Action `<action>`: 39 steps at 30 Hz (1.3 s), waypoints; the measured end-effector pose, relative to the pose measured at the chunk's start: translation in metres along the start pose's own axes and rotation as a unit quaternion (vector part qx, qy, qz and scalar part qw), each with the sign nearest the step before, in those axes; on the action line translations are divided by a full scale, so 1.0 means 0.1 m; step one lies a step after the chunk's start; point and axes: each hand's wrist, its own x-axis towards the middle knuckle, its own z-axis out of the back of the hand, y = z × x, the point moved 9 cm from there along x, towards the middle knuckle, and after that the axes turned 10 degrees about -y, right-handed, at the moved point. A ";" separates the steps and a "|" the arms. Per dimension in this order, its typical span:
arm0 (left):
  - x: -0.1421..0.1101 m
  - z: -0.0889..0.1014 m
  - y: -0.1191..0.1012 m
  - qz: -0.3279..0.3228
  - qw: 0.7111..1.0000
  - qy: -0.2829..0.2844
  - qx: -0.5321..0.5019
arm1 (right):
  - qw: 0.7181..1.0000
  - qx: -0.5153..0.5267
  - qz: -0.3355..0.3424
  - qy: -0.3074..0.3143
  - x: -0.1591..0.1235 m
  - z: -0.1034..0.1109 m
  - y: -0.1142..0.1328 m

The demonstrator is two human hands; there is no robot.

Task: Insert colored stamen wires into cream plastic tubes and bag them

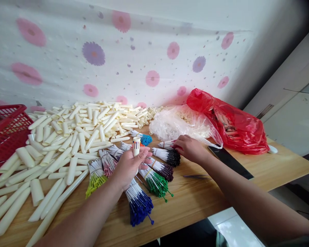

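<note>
Grip of the right hand (193,150) hung low over the red-tipped bundle (165,144), its fingers curled down at the coloured ends; from where I stood, I couldn't tell whether they had pinched a single rod or only rested there. That bundle lay on the tabletop (180,209) to the left of the palm, its long axis running nearly crosswise, white ends pointing away from the right hand and red ends tucked in under the fingertips. The right hand was plainly the nearer of the two to it.

Just on the near side lay the black-tipped bundle (168,156), slanting much the same way, dark ends toward the right wrist. Farther left, the left hand (126,169) had its thumb and fingers wrapped around a white barrel (136,146), which stood close to upright, its slotted top facing up with little coloured strips showing. So the barrel stood roughly across the line of the red-tipped rods, with a gap between the two hands.

Nearer the person, the green-tipped bundle (156,181) and the blue-tipped bundle (139,204) pointed their coloured ends toward the table's front edge, while thin tweezers (197,177) lay beneath the right forearm.
</note>
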 end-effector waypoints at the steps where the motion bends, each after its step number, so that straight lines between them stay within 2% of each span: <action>1: 0.00 0.00 -0.01 -0.003 1.000 -0.001 0.001 | 1.000 -0.008 -0.005 -0.004 0.01 -0.02 0.01; 6: 0.01 0.01 -0.06 -0.021 1.000 -0.005 0.005 | 1.000 -0.018 -0.017 -0.012 0.11 -0.03 -0.01; 10: 0.00 0.02 -0.07 -0.019 1.000 -0.006 0.004 | 0.999 -0.011 -0.033 -0.018 0.17 -0.01 -0.19; 15: 0.00 0.02 -0.06 -0.017 1.000 -0.004 0.008 | 1.000 0.003 -0.029 0.011 0.23 -0.12 -0.34; 23: 0.00 0.02 -0.07 -0.024 1.000 -0.007 0.015 | 0.999 0.031 -0.030 -0.001 0.22 -0.11 -0.31; 28: 0.01 0.03 -0.06 -0.022 1.000 -0.006 0.016 | 0.994 0.090 -0.047 -0.043 0.20 -0.09 -0.31; 35: 0.02 0.03 -0.05 -0.020 1.000 -0.007 0.003 | 0.958 0.183 -0.171 -0.141 0.08 -0.21 -0.52; 39: 0.01 0.04 -0.07 -0.014 1.000 -0.017 0.001 | 0.940 0.214 -0.204 -0.170 0.04 -0.25 -0.55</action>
